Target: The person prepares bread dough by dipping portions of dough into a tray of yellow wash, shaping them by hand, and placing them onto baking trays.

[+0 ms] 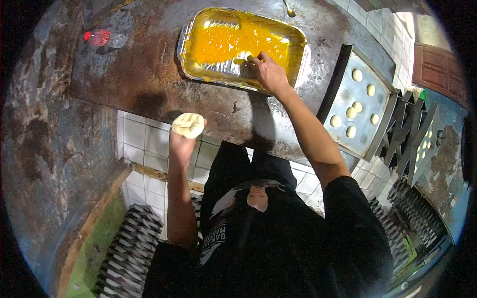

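A flattened round of pale dough [188, 125] rests on my left hand [182, 144], just off the table's near edge. The dough hides most of the fingers; a thumb shows at its right side. Over the near part of a foil tray [233, 79], my right hand [271, 73] has its fingers pinched together. A small yellowish shape shows at the fingertips, too smeared to name. Glossy orange-yellow filling [218, 47] covers the far and left parts of the tray, while bare foil shows near my fingers.
On the worn metal table [124, 74] lies a clear bottle with a red cap [104, 38], far left. A spoon [289, 10] lies beyond the foil tray. To the right, a metal baking tray [365, 134] bears several dough balls [351, 112]. Dark stacked trays [405, 129] stand beyond it.
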Tool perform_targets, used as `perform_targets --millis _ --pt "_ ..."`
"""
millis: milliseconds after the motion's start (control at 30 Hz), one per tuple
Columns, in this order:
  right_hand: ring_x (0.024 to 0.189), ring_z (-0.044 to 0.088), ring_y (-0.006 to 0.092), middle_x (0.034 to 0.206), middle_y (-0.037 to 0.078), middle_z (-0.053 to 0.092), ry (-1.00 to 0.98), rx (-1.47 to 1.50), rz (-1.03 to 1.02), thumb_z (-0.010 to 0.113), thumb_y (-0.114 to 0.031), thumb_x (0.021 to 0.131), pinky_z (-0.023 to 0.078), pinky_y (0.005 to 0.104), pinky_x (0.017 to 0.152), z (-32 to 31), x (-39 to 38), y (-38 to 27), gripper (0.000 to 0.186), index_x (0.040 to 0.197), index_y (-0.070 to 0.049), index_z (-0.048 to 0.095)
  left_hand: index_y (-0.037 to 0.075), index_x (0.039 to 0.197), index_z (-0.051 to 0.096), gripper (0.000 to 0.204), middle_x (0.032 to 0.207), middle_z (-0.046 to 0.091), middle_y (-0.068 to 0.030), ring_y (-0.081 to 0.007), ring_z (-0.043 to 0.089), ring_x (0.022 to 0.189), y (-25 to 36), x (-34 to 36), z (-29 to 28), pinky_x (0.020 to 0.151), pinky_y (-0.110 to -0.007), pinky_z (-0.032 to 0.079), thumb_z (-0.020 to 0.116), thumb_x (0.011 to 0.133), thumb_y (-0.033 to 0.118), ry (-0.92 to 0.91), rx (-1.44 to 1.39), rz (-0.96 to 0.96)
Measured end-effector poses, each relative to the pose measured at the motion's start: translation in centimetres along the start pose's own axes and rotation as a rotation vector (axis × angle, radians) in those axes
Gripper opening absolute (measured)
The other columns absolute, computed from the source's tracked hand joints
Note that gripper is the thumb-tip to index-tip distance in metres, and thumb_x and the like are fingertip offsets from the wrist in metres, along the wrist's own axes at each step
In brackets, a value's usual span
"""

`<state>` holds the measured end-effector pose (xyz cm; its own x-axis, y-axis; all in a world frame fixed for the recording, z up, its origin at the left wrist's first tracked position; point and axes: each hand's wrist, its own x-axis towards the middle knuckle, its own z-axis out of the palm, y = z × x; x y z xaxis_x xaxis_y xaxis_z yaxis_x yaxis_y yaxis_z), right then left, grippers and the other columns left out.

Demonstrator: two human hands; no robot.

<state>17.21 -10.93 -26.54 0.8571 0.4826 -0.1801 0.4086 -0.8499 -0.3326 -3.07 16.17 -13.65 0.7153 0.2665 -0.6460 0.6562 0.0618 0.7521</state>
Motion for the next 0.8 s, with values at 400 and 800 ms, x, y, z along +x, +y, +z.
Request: perform_targets --millis 400,800 --pt "0.109 0.068 0.0422 0.124 0.019 0.063 -0.140 0.244 -0.120 0.061 -0.002 0.089 0.056 0.0523 0.093 -1.8 -4.4 0.2 0.046 0.133 -0.017 0.064 0.002 0.118 0.071 0.028 0.108 0.075 -0.0033 -0.0132 0.069 0.100 0.9 0.5 0.1 0.088 -0.031 0.056 0.079 0.091 0.002 0.017 0.022 0.219" --pt "0.103 0.070 0.0320 0.114 0.017 0.069 -0.053 0.495 -0.070 0.062 -0.010 0.099 0.056 0.0443 0.087 -3.7 -7.2 0.5 0.024 0.122 -0.006 0.070 -0.004 0.110 0.070 0.032 0.102 0.079 -0.0099 -0.0143 0.073 0.093 2.1 1.1 2.1 0.086 -0.032 0.057 0.086 0.085 0.008 -0.020 0.235 0.400"
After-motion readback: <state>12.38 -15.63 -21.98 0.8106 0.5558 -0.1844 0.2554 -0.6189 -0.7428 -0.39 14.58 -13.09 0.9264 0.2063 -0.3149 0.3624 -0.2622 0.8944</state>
